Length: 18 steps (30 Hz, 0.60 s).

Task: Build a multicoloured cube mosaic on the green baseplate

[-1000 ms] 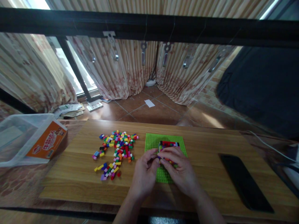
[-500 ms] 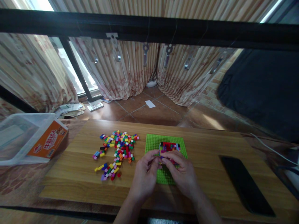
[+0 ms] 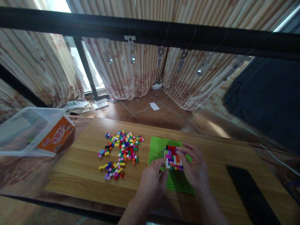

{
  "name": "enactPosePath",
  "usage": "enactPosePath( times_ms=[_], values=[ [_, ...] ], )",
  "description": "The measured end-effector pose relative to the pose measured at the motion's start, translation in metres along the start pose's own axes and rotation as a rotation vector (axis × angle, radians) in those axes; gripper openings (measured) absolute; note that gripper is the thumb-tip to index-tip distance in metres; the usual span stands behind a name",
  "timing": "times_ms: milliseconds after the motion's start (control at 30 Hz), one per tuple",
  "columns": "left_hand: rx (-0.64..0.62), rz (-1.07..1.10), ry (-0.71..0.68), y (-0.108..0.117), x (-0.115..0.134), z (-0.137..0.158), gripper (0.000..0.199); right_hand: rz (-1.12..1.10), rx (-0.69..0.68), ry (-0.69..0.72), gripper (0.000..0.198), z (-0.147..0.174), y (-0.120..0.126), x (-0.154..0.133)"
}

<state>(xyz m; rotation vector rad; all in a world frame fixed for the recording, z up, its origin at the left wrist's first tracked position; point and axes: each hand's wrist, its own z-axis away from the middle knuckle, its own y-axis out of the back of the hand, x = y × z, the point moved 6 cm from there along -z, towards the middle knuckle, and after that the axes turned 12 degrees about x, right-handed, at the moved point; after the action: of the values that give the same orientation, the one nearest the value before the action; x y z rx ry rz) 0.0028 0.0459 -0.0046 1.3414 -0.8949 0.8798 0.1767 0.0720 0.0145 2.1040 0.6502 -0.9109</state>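
A many-coloured structure of toy building bricks [image 3: 172, 160] sits over the green studded baseplate [image 3: 156, 146], its top a patchwork of red, white, purple and orange. My right hand [image 3: 195, 168] grips its right side, thumb on top and fingers curled around the far right edge. At the near left corner, my left hand [image 3: 151, 179] has its index finger and thumb against the structure. The fingers hide parts of the left and right sides. Left of the baseplate lies a spread-out pile of loose bricks [image 3: 126, 143].
The wooden table [image 3: 77, 168] carries a black flat object [image 3: 248, 190] at the right. A clear plastic box [image 3: 53, 112] with an orange label lies at the left. A dark bar [image 3: 150, 26] with hanging metal hooks crosses in front, with curtains behind.
My hands have moved apart: the right has shifted to the structure's right side, the left stays at its left edge. More of the structure's top now shows. The view has turned slightly.
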Motion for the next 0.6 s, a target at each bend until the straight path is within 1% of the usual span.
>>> enactPosePath(
  times_ms=[133, 333, 600],
  values=[
    [-0.012, -0.042, -0.004, -0.001, 0.001, 0.001, 0.043, 0.033, -0.074, 0.024, 0.019, -0.004, -0.012, 0.004],
    [-0.017, -0.073, 0.007, 0.0, -0.001, 0.001, 0.04, 0.032, -0.088, 0.021, 0.017, -0.005, -0.019, 0.007],
    [-0.023, -0.085, 0.002, 0.0, -0.001, 0.001, 0.037, -0.038, -0.1, -0.083, 0.017, -0.004, -0.024, 0.013]
  ],
)
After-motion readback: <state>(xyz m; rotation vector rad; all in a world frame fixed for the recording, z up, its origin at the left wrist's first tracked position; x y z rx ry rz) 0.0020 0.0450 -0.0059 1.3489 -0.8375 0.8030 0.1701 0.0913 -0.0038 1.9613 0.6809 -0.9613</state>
